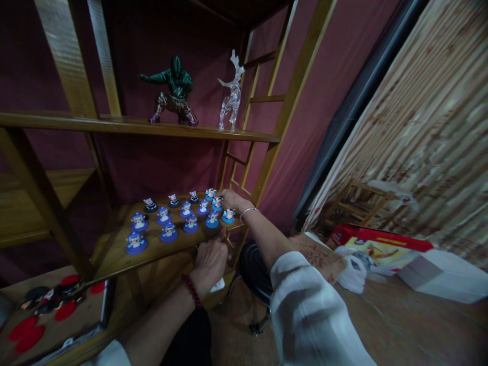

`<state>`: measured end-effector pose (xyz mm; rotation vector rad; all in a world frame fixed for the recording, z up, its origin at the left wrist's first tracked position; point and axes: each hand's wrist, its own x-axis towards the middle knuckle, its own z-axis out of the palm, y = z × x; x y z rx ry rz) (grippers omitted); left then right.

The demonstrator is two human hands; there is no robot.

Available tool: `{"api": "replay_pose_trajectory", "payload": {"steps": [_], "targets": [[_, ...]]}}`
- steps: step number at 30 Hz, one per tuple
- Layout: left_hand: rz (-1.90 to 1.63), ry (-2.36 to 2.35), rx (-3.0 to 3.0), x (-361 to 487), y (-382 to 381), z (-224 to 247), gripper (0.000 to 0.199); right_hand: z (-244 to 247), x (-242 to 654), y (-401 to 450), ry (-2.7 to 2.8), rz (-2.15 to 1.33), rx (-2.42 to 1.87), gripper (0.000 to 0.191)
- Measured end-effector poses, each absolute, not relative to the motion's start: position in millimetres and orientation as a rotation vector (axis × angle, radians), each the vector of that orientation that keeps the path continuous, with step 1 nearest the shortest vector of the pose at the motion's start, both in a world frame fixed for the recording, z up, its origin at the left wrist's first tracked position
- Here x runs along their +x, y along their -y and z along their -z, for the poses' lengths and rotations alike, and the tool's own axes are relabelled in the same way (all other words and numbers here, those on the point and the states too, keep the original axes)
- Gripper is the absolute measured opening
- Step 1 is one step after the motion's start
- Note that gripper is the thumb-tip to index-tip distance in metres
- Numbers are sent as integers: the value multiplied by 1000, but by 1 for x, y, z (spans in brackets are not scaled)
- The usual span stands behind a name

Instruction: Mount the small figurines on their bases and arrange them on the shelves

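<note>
Small figurines on round bases stand in rows on the wooden shelf (110,254). Those with purple-blue bases, such as the front figurine (136,243), fill the left and middle. Several with black bases, like the dark figurine (174,200), line the back. At the right end, my right hand (235,201), wearing a silver bangle, has its fingers drawn together against a light-blue-based figurine (217,204); its fingertips are partly hidden. My left hand (212,256), with a red bead bracelet, is curled at the shelf's front edge, index finger towards the figurines. What its palm may hold is hidden.
Above, a green-and-brown crouching statue (173,94) and a clear deer ornament (231,96) stand on the upper shelf (114,124). An open box (57,340) with red and black pieces lies lower left. A black stool (255,272), red box (385,246) and white box (450,277) are at right.
</note>
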<state>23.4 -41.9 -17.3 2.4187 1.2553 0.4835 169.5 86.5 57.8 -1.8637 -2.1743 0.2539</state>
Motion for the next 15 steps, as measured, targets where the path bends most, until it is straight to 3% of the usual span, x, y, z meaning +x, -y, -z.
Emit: {"api": "replay_pose_trajectory", "payload": {"steps": [15], "targets": [[-557, -1158, 2338, 27, 45, 22, 52, -55, 170, -86, 2180, -224, -1914, 39]]}}
